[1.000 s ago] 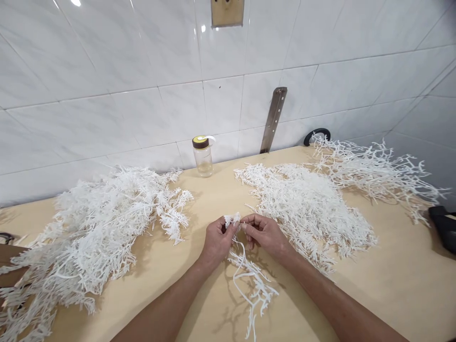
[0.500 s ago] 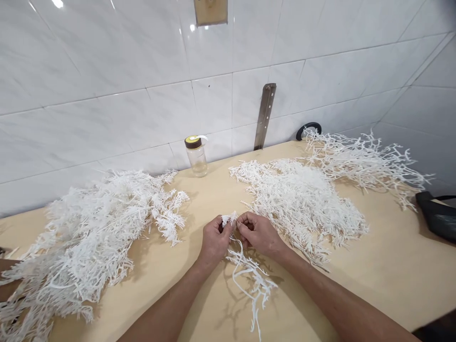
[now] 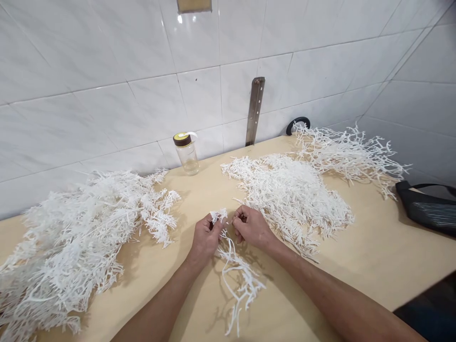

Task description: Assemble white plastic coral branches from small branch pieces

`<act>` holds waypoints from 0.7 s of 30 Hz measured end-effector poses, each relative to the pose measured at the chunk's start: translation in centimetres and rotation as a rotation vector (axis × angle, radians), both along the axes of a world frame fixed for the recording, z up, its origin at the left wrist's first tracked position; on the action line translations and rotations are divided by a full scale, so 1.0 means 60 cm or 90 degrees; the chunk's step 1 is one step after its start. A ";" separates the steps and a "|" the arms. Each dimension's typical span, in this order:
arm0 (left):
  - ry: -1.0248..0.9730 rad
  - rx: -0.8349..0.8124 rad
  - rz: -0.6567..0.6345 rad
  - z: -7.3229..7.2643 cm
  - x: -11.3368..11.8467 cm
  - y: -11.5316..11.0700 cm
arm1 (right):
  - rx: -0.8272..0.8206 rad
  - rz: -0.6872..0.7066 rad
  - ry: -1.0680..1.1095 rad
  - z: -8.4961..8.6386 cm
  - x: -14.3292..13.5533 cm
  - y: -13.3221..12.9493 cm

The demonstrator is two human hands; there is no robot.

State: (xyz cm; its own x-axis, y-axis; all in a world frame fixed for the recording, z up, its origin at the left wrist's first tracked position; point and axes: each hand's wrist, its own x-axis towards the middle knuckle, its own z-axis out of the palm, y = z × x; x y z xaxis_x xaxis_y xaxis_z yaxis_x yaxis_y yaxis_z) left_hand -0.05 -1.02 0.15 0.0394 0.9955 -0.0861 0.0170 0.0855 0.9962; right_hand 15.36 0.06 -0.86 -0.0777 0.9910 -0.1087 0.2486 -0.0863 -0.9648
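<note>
My left hand [image 3: 205, 237] is closed on a white branched plastic piece [image 3: 245, 280], whose bushy tip pokes up above the thumb and whose long stems hang toward me over the table. Just to its right, my right hand [image 3: 250, 228] has thumb and fingertips pinched together; anything between them is too small to make out. A small gap separates the two hands. Beyond my right hand spreads a flat pile of short white sprigs [image 3: 292, 190]. To the left lies a taller heap of bushy white pieces [image 3: 89, 232].
A clear bottle [image 3: 187, 159] with a dark and yellow lid stands near the tiled wall. A metal strip [image 3: 255, 111] leans there. Bare white branches [image 3: 349, 152], a black ring [image 3: 298, 124] and a black bag [image 3: 427, 206] are at the right.
My right hand has come slightly apart from the piece in my left hand. The whole view has shifted, so things appear further left, and more of the black bag shows.
</note>
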 end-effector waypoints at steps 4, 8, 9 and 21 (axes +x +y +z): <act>-0.050 -0.078 -0.056 0.006 -0.008 0.006 | 0.043 -0.009 -0.021 0.001 0.012 -0.002; -0.086 -0.157 -0.078 0.018 -0.014 0.013 | 0.143 -0.092 -0.130 0.010 0.040 0.005; -0.088 -0.163 -0.087 0.021 -0.016 0.014 | 0.177 -0.122 -0.167 0.013 0.049 0.008; -0.087 -0.189 -0.181 0.033 -0.027 0.013 | 0.184 -0.101 -0.178 0.044 0.064 0.005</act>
